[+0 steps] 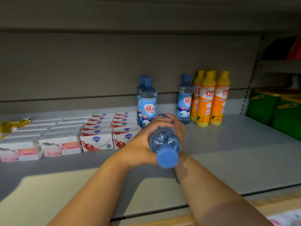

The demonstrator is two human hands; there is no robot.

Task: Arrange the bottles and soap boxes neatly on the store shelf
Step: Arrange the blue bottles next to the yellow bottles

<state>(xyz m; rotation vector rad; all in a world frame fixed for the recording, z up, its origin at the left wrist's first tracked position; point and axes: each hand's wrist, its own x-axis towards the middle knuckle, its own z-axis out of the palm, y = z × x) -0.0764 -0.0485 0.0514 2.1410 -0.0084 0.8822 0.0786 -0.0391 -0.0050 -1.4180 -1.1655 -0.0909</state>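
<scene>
Left hand [141, 142] and right hand [180, 128], fingers curled, grip a tilted blue-capped bottle [165, 142]. Directly behind: standing blue bottles [148, 103]; right, orange bottles [207, 98]; left, rowed soap boxes [96, 141]. Grey shelf [236, 152].

We see a clear blue-tinted plastic bottle [164, 141], glossy and smooth, with a matt blue plastic cap [167, 158]. The grey shelf board [228, 152] looks like painted metal, smooth and matt. The white and red soap boxes [96, 142] are printed card with a slight sheen. The tall orange and yellow bottles [206, 101] are opaque, smooth plastic.
</scene>
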